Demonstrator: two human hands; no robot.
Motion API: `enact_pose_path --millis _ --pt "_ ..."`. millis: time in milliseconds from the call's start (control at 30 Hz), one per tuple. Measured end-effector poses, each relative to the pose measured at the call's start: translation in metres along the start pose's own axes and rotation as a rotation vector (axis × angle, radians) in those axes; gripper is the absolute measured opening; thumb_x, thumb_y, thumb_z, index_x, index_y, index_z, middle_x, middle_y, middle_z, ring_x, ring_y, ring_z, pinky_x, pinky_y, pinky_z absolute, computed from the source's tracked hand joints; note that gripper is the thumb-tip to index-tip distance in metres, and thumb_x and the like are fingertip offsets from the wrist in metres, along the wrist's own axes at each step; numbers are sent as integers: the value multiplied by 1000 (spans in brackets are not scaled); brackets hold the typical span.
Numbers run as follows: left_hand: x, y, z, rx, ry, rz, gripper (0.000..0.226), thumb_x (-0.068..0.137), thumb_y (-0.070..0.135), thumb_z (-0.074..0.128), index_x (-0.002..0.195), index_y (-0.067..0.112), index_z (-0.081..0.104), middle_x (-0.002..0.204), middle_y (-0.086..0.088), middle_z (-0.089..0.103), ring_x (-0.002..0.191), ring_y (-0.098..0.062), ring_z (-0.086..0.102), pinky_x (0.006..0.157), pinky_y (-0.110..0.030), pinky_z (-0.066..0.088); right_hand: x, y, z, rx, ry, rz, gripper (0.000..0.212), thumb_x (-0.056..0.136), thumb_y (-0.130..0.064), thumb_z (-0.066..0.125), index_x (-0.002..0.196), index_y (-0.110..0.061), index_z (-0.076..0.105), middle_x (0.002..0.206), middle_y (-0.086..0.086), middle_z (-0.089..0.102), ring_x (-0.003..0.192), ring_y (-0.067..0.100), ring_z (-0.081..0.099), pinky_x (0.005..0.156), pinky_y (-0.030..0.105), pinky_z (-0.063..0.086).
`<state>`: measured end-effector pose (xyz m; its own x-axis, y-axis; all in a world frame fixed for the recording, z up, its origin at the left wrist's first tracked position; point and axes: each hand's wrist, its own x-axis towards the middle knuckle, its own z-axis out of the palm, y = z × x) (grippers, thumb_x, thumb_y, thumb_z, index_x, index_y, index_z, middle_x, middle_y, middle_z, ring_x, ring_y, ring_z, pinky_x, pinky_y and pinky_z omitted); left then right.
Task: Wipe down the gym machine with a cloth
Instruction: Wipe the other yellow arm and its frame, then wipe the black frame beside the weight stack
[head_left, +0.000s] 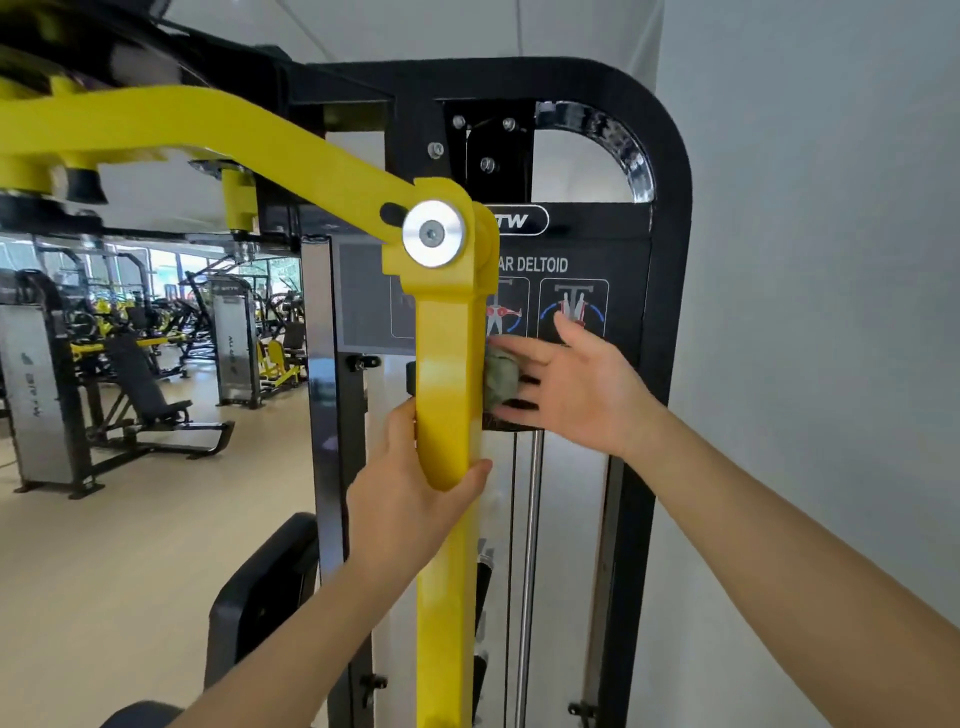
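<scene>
A gym machine with a black frame (670, 218) and a yellow swing arm (447, 374) fills the view. The arm hangs down from a silver pivot bolt (432, 234). My left hand (410, 488) grips the yellow arm from the left, fingers wrapped around it. My right hand (576, 384) presses a bunched grey-green cloth (500, 379) against the right side of the arm, fingers spread flat. Behind it is the black instruction placard (571, 291) reading "DELTOID".
A white wall (805, 260) stands close on the right. Chrome guide rods (530, 571) and the weight stack sit behind the arm. A black seat pad (265, 587) is at lower left. Other gym machines (135, 374) stand across the wooden floor to the left.
</scene>
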<state>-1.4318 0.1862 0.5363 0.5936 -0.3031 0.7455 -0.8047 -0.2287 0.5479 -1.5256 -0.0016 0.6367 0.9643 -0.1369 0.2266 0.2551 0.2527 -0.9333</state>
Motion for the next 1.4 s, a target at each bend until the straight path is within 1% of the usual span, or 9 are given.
enact_pose_path --millis 133,333,467,567,700,900,1067,1233,1400 --pt "7 4 -11 68 -103 -7 82 75 72 69 135 33 29 115 15 53 93 -9 58 67 -29 46 -5 -4 14 139 60 -140 55 104 -48 38 145 -14 51 145 11 56 135 30 53 114 51 38" --pt "15 4 -36 -23 1 134 72 75 65 72 133 37 40 117 20 55 92 -3 59 69 -24 53 -19 26 5 -622 172 -4 28 102 -11 55 125 -9 69 121 19 69 115 37 65 104 54 51" --pt "29 9 -52 -64 82 273 46 81 54 72 119 34 54 104 21 58 90 8 57 63 -18 50 -31 -3 15 -693 257 -96 28 102 -6 54 124 -10 69 118 16 71 112 34 67 97 48 56" --pt "56 17 -66 -64 195 459 34 87 44 66 115 26 61 109 15 60 95 0 57 65 -31 55 -30 -38 33 -649 389 -278 29 101 -6 55 128 -11 66 119 11 72 114 31 68 91 40 59" --pt "105 40 -95 -18 338 658 55 84 42 70 130 14 59 130 -4 56 118 -25 53 91 -39 49 -15 -84 66 -637 404 -493 34 104 -7 50 134 -18 62 128 5 68 115 23 68 91 40 59" --pt "158 55 -102 200 171 542 95 74 86 52 144 22 49 151 0 48 149 -24 29 116 -53 32 14 -107 102 -941 248 -583 37 104 -4 49 136 -18 62 131 -2 67 118 12 65 97 31 55" --pt "163 48 -93 207 211 582 88 73 88 51 132 23 58 142 2 53 147 -23 34 113 -48 36 13 -94 76 -1209 375 -696 35 97 -7 63 130 -19 68 122 -7 72 112 4 67 99 32 55" --pt "163 52 -94 238 220 578 84 72 88 51 127 25 60 137 6 56 143 -22 38 110 -44 35 -8 -100 45 -1315 428 -441 20 88 -9 75 106 -18 79 97 -5 78 90 10 74 87 38 61" --pt "167 63 -108 377 226 609 78 67 89 48 109 26 63 115 5 61 117 -22 50 96 -40 41 -26 -132 55 -1134 463 -474 22 86 0 74 103 -14 78 96 2 78 84 1 71 70 13 52"
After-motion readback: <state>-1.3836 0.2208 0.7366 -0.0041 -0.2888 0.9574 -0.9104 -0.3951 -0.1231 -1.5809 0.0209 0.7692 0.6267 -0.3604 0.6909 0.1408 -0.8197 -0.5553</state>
